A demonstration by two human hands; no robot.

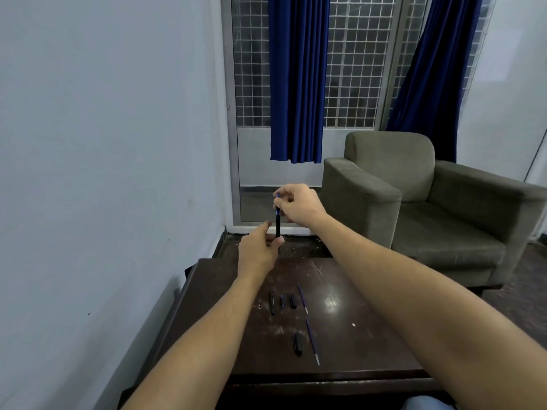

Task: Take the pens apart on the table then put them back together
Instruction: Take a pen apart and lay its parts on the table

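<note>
On the dark wooden worktop (370, 335), taken as the landmark, the nearest loose parts lie toward its near-middle: a short black cap (297, 344) and, just to its right, a thin blue refill (312, 341) slanting away. Farther across the worktop sits a row of pieces, well apart from those two: a slim black barrel (271, 303) at the left, then a small blue piece (282, 301), a stubby black piece (293, 301), and a second refill (302, 298) at the right end.

Beyond the worktop's far edge and above it, both hands are raised around one pen (278, 220), which stands nearly upright. The left hand (257, 250) pinches the pen's lower black end between its fingertips. The right hand (299, 205) is closed on the upper end, where a blue section shows.

Past the worktop's far right corner stands a grey-green armchair (414, 196). Behind it, blue curtains (299, 84) hang over a gridded window.
</note>
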